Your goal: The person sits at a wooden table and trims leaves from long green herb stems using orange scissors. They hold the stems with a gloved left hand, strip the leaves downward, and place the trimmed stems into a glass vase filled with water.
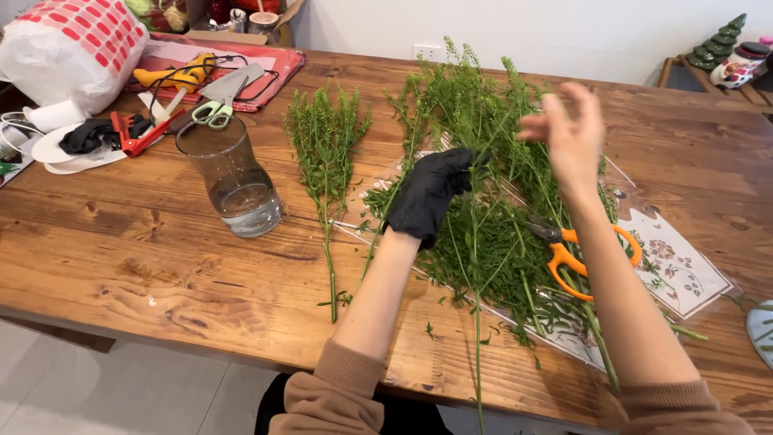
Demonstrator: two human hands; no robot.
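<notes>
My left hand (431,193), in a black glove, is closed around a long green stem (477,322) that runs down past the table's front edge. It sits over a pile of leafy green stems (483,234) lying on clear wrapping (684,274). My bare right hand (568,133) is raised above the pile, blurred, fingers spread, holding nothing. Orange-handled scissors (572,254) lie in the pile beneath my right forearm. A separate bunch of green stems (326,153) lies to the left on the wooden table (145,250).
A clear glass vase (233,177) with a little water stands left of the stems. At the back left lie a white and red bag (72,48), green-handled scissors (213,113), a yellow tool (181,74) and red cutters (133,133). Small ornaments (729,52) sit at the far right.
</notes>
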